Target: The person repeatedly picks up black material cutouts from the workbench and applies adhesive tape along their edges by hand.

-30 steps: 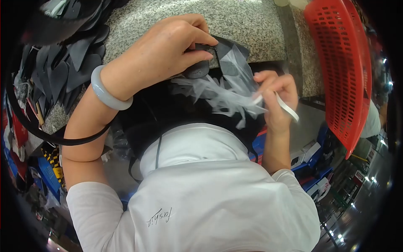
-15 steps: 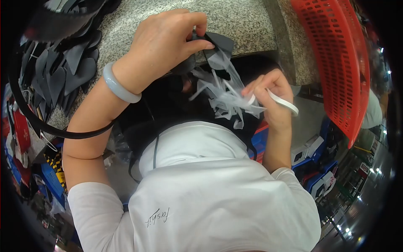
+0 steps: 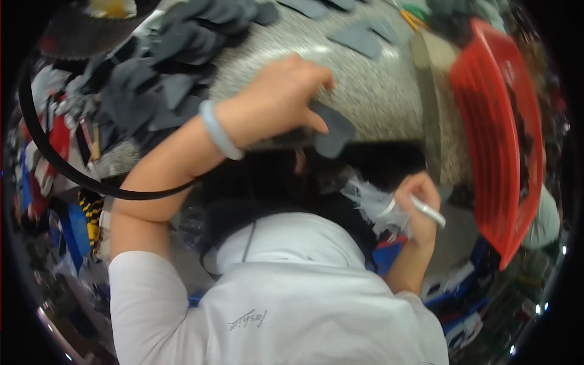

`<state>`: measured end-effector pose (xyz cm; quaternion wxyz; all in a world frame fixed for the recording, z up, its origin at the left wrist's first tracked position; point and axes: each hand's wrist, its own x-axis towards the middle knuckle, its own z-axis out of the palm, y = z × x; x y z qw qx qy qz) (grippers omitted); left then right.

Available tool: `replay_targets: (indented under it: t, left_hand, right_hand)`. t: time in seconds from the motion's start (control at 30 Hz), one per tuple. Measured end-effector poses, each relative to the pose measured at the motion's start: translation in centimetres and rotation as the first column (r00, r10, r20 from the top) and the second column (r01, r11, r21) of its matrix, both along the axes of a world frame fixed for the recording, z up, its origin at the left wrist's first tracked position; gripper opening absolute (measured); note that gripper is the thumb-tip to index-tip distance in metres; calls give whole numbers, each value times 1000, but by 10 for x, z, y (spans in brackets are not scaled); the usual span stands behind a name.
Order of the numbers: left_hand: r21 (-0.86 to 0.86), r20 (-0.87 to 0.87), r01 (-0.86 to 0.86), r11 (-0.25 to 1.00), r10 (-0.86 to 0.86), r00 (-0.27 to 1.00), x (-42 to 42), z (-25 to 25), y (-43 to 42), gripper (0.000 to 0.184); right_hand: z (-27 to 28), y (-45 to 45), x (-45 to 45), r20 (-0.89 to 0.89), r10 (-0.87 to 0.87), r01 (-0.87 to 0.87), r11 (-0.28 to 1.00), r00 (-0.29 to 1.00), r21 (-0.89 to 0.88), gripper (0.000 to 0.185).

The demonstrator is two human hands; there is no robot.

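My left hand [image 3: 277,100], with a pale bangle on its wrist, is over the front edge of the speckled stone worktop [image 3: 380,91]. Its thumb and fingers are apart. A flat, dark grey rounded piece [image 3: 334,132] lies at the worktop edge by the thumb tip, partly overhanging. Off to the right, my right hand [image 3: 418,198] is closed around a slim white stick-like object [image 3: 429,212], whose kind I cannot make out. Translucent film strips [image 3: 371,204] hang in a bunch at its fingertips. Motion blurs both hands.
Many dark grey cut pieces [image 3: 182,45] are heaped on the worktop's left. A few flat grey pieces [image 3: 359,39] lie farther back. A red slotted basket [image 3: 490,140] stands at the right. A black cable or hoop [image 3: 67,176] curves past my left arm.
My left thumb and fingers have spread from their pinch on the grey piece. The right hand has moved right and down, carrying the film strips away from it. The view has shifted.
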<state>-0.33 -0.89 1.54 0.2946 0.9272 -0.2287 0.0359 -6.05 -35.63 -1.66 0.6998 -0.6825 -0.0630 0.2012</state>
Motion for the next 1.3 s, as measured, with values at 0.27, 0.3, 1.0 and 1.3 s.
replay_targets:
  t: [0.27,0.3,1.0,1.3]
  left_hand:
    - [-21,-37,-46,999,45,998,-4,3,-3,39]
    - [-51,-206,-83,995,71,976,-6,9,-3,38]
    - [3,145,-201,980,198,969,120,-14,-21,61]
    - [-73,-371,-315,946,267,889,145,-23,-18,53]
  right_hand:
    - [0,33,1,-10,131,-131,984,991,-118,18]
    - [-1,33,1,-4,123,-123,985,992,-124,18]
    - [-2,74,1,429,358,-229,918,830,-323,18]
    - [-15,46,-15,292,316,-202,911,903,-360,16]
